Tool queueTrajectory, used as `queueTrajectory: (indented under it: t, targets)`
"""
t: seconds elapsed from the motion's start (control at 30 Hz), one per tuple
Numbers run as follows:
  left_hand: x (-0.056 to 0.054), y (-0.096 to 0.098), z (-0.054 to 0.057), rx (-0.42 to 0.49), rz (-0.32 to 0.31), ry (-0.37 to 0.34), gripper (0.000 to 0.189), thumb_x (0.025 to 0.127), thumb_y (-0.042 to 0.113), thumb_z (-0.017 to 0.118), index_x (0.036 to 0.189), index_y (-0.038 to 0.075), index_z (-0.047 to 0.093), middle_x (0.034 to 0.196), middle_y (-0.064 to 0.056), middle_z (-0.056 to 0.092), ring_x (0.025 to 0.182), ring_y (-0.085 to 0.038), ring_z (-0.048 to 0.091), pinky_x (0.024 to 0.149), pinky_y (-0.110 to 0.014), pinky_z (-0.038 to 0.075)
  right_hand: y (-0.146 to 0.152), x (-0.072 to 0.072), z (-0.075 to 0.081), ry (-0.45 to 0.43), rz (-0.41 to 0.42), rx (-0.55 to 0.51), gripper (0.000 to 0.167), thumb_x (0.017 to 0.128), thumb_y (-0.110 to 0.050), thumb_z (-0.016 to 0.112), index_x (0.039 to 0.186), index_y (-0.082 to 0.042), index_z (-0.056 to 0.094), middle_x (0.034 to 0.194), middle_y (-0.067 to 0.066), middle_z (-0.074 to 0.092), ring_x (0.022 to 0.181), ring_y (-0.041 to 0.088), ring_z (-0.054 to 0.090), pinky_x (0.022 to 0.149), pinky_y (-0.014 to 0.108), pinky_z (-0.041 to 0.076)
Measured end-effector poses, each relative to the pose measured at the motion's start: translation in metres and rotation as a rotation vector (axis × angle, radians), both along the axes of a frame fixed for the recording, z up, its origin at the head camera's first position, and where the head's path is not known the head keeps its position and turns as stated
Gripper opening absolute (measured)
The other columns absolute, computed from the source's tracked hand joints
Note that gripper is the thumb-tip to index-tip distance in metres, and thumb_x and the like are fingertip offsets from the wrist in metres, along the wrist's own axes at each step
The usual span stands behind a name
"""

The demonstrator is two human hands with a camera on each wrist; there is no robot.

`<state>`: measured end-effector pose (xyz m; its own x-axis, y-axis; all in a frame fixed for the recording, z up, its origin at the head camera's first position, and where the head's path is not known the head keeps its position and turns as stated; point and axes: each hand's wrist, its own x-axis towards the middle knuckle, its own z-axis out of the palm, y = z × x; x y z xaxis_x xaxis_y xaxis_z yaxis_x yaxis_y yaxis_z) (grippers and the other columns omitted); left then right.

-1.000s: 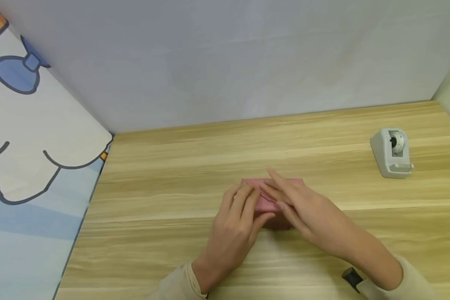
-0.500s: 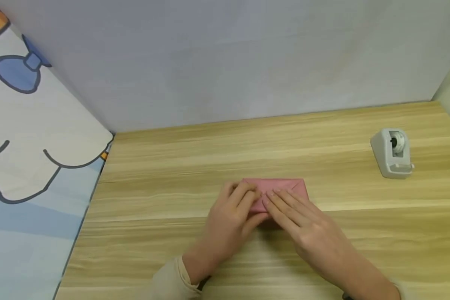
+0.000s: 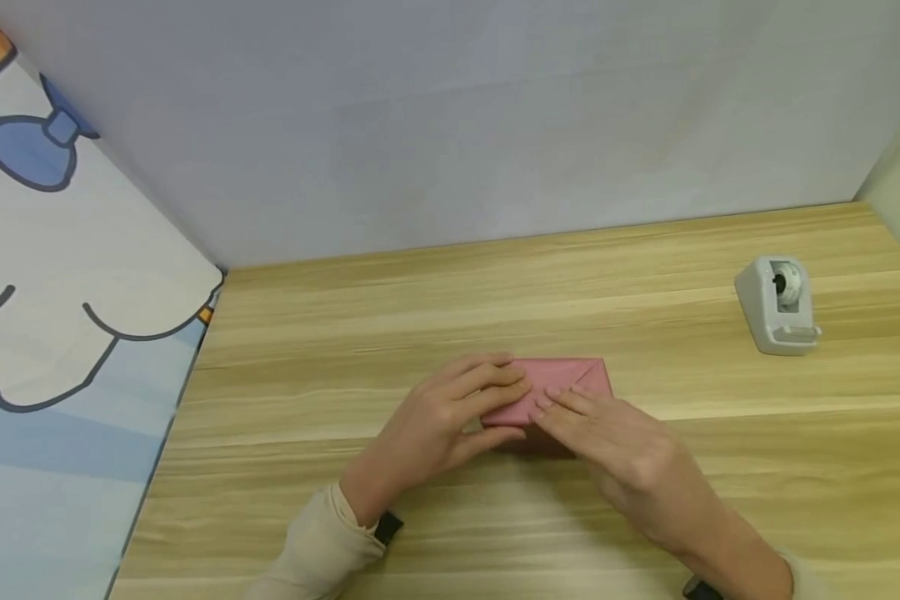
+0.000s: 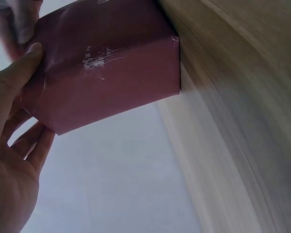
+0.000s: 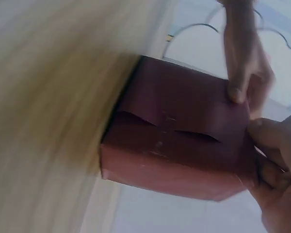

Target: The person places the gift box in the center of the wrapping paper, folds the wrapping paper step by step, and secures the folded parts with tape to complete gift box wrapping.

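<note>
A box wrapped in pink paper stands on the table between both hands, with a diagonal fold at its top right corner. It looks dark red in the wrist views, with whitish scuffs on the wrapped box and loose paper edges across one side. My left hand grips its left end, thumb along the near top edge and fingers over the top. My right hand presses its fingertips on the top, fingers mostly straight. Part of the box's near side is hidden by my right hand.
A grey tape dispenser with a roll in it stands at the right of the wooden table. A pale wall rises behind, and a cartoon-printed panel borders the left.
My left hand has shifted left and flattened over the box's left end. My right hand has come down from its tilted pose to lay its fingers on the top. The box stays put.
</note>
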<state>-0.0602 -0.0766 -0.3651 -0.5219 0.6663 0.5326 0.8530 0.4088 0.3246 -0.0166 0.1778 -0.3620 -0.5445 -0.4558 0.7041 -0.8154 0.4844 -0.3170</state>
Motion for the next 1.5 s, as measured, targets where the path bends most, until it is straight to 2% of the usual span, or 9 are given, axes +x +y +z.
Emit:
queueTrajectory:
  t: [0.1, 0.23, 0.43, 0.7, 0.77, 0.9, 1.0, 1.17, 1.5]
  targets:
    - [0.0, 0.0, 0.0, -0.001, 0.008, -0.006, 0.046, 0.088, 0.029, 0.084, 0.126, 0.005, 0.074, 0.128, -0.006, 0.073, 0.135, -0.026, 0.062, 0.117, -0.032, 0.046, 0.015, -0.012, 0.003, -0.165, -0.008, -0.207, 0.022, 0.102, -0.012, 0.066, 0.116, -0.002, 0.078, 0.115, 0.012, 0.079, 0.117, 0.004, 0.071, 0.103, 0.017, 0.052]
    - [0.001, -0.001, 0.001, -0.01, 0.02, -0.019, 0.046, 0.089, 0.03, 0.083, 0.128, 0.007, 0.074, 0.129, -0.005, 0.072, 0.135, -0.025, 0.061, 0.117, -0.031, 0.046, 0.051, -0.034, 0.008, -0.379, -0.252, -0.332, 0.02, 0.093, 0.0, 0.074, 0.111, -0.005, 0.08, 0.112, 0.004, 0.08, 0.109, -0.01, 0.069, 0.093, 0.009, 0.053]
    - [0.001, -0.002, 0.001, -0.01, 0.027, -0.024, 0.046, 0.089, 0.031, 0.083, 0.128, 0.008, 0.073, 0.129, -0.005, 0.072, 0.135, -0.025, 0.062, 0.117, -0.032, 0.046, 0.117, -0.063, 0.006, -0.664, -0.653, -0.312, 0.027, 0.105, -0.029, 0.062, 0.123, -0.014, 0.077, 0.113, -0.033, 0.07, 0.103, -0.012, 0.058, 0.075, 0.005, 0.043]
    - [-0.001, -0.002, 0.002, -0.009, 0.028, -0.015, 0.046, 0.089, 0.03, 0.084, 0.127, 0.008, 0.074, 0.128, -0.005, 0.073, 0.134, -0.025, 0.062, 0.116, -0.031, 0.046, 0.176, -0.08, -0.009, -0.733, -0.939, -0.16, 0.044, 0.106, -0.036, 0.052, 0.129, -0.004, 0.072, 0.09, -0.039, 0.047, 0.076, -0.019, 0.043, 0.059, 0.004, 0.038]
    - [-0.001, -0.001, 0.002, -0.009, 0.027, -0.013, 0.045, 0.089, 0.03, 0.084, 0.127, 0.008, 0.074, 0.128, -0.005, 0.073, 0.134, -0.025, 0.062, 0.117, -0.031, 0.046, 0.184, -0.082, -0.014, -0.737, -0.965, -0.128, 0.045, 0.107, -0.034, 0.05, 0.129, -0.001, 0.071, 0.09, -0.027, 0.053, 0.073, -0.018, 0.041, 0.057, 0.006, 0.037]
    - [-0.002, 0.0, 0.001, -0.009, 0.025, -0.014, 0.045, 0.089, 0.031, 0.084, 0.127, 0.008, 0.074, 0.128, -0.005, 0.073, 0.134, -0.025, 0.062, 0.117, -0.031, 0.046, 0.197, -0.082, -0.019, -0.794, -0.966, -0.041, 0.049, 0.107, -0.031, 0.048, 0.13, 0.009, 0.065, 0.106, 0.019, 0.065, 0.069, -0.011, 0.039, 0.054, 0.014, 0.037]
    - [-0.003, 0.0, 0.001, -0.007, 0.023, -0.019, 0.045, 0.089, 0.03, 0.083, 0.127, 0.008, 0.074, 0.128, -0.004, 0.073, 0.134, -0.025, 0.062, 0.117, -0.03, 0.046, 0.205, -0.081, -0.021, -0.859, -0.937, 0.04, 0.055, 0.107, -0.032, 0.045, 0.129, 0.015, 0.061, 0.112, 0.036, 0.063, 0.072, 0.003, 0.048, 0.054, 0.02, 0.038]
    - [-0.003, 0.0, 0.001, -0.002, 0.02, -0.025, 0.045, 0.089, 0.03, 0.083, 0.127, 0.008, 0.074, 0.128, -0.004, 0.073, 0.134, -0.026, 0.062, 0.117, -0.03, 0.046, 0.211, -0.082, -0.024, -0.912, -0.899, 0.099, 0.057, 0.107, -0.033, 0.043, 0.129, 0.017, 0.058, 0.107, 0.038, 0.063, 0.08, 0.031, 0.057, 0.053, 0.025, 0.04]
    - [-0.003, 0.001, 0.001, 0.003, 0.018, -0.035, 0.046, 0.089, 0.029, 0.084, 0.128, 0.007, 0.074, 0.129, -0.005, 0.072, 0.134, -0.026, 0.062, 0.117, -0.03, 0.045, 0.215, -0.083, -0.03, -0.998, -0.931, -0.014, 0.061, 0.107, -0.039, 0.045, 0.136, 0.014, 0.058, 0.137, 0.035, 0.056, 0.096, 0.02, 0.049, 0.07, 0.019, 0.033]
